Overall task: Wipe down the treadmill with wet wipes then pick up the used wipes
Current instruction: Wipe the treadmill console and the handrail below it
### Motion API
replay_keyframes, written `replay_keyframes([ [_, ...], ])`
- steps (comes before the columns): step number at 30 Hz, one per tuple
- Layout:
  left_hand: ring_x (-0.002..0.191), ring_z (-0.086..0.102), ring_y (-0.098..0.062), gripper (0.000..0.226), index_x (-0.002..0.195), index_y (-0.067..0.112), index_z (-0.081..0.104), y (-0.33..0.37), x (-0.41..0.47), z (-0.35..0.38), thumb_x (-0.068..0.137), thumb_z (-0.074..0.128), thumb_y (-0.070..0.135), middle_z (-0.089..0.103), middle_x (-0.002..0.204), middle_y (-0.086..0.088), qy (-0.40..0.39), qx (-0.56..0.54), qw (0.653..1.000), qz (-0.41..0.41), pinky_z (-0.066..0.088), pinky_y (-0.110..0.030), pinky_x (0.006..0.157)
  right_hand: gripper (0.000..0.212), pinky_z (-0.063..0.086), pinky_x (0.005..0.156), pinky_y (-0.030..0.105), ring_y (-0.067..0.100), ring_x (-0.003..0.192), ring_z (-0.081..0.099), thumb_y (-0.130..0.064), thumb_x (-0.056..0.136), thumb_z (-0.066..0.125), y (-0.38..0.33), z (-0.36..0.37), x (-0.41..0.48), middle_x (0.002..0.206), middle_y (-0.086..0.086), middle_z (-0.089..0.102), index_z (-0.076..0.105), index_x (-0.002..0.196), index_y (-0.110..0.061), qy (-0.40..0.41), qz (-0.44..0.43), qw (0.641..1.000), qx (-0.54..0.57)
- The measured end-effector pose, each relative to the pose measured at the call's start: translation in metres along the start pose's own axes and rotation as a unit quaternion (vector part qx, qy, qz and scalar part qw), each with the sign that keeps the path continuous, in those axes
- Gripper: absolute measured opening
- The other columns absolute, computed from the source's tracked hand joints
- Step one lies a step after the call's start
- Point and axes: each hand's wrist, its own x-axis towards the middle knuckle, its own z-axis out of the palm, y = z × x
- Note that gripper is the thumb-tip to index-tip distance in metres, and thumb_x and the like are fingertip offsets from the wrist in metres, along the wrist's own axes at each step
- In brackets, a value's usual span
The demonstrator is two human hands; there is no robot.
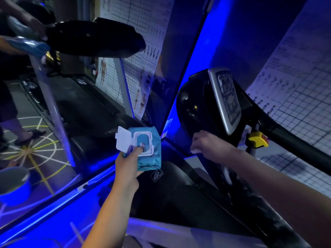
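A dark room is seen, lit by blue light. A big chart (295, 77) with a grid and small figures is hung on the wall at the right. A mirror (53, 104) is set on the left, and white and yellow floor lines (35, 145) are seen in it. A blue bucket (14, 185) is seen low on the left.

The black treadmill (193, 108) is stood in the middle, with its grey panel (227, 97) and a yellow knob (257, 139) beside it.

A blue wipes pack (149, 158) is held up in the left hand (127, 167). The grip is closed round the pack's lower end, and the thumb is laid on the white opening. The white lid (122, 138) is flipped open.

The right hand (207, 144) is pressed on the treadmill's black side, just under the panel. Its grip is curled tight, and a white wipe (195, 150) is seen peeking out under the fingers.
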Motion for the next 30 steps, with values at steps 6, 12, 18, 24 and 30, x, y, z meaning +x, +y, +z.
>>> replay_keyframes([
  [6,0.073,0.078,-0.016,0.032,0.120,0.017,0.070,-0.005,-0.002,0.009,0.090,0.078,0.011,0.081,0.100,-0.005,-0.028,0.027,0.999,-0.015,0.062,-0.032,0.057,0.010,0.047,0.089,0.029,0.024,0.098,0.059,-0.011,0.090,0.073,0.020,-0.030,0.015,0.099,0.005,0.070,0.081,0.097,-0.008,0.222,0.107,0.965,0.087],
  [12,0.076,0.079,-0.018,0.027,0.114,0.020,0.071,-0.014,-0.009,0.018,0.090,0.078,0.011,0.081,0.097,-0.003,-0.060,0.047,0.996,-0.038,0.062,-0.033,0.057,0.015,0.053,0.080,0.036,0.025,0.097,0.056,0.005,0.085,0.066,0.008,0.004,-0.012,0.098,0.005,0.070,0.077,0.086,-0.005,0.191,0.063,0.980,0.008],
  [18,0.078,0.079,-0.019,0.031,0.117,0.019,0.072,-0.019,-0.012,0.011,0.088,0.080,0.012,0.081,0.100,-0.005,-0.067,0.055,0.994,-0.064,0.061,-0.033,0.058,0.017,0.054,0.076,0.036,0.026,0.098,0.057,-0.002,0.086,0.057,-0.017,0.038,-0.049,0.101,0.004,0.069,0.074,0.085,-0.004,0.179,0.069,0.980,-0.050],
  [24,0.089,0.079,-0.023,0.035,0.122,0.018,0.071,-0.018,-0.011,-0.006,0.089,0.079,0.012,0.081,0.106,-0.006,-0.071,0.062,0.993,-0.070,0.063,-0.035,0.063,0.031,0.054,0.075,0.040,0.026,0.094,0.054,-0.006,0.090,0.042,-0.040,0.051,-0.073,0.099,0.004,0.067,0.072,0.083,-0.004,0.229,0.145,0.961,-0.045],
  [30,0.099,0.078,-0.026,0.041,0.127,0.018,0.070,-0.020,-0.009,-0.015,0.088,0.081,0.015,0.079,0.114,-0.006,-0.051,0.052,0.994,-0.077,0.061,-0.032,0.059,0.027,0.053,0.083,0.028,0.011,0.088,0.064,0.002,0.088,0.064,-0.094,0.042,-0.049,0.098,-0.001,0.070,0.080,0.098,-0.017,0.485,0.419,0.754,0.144],
])
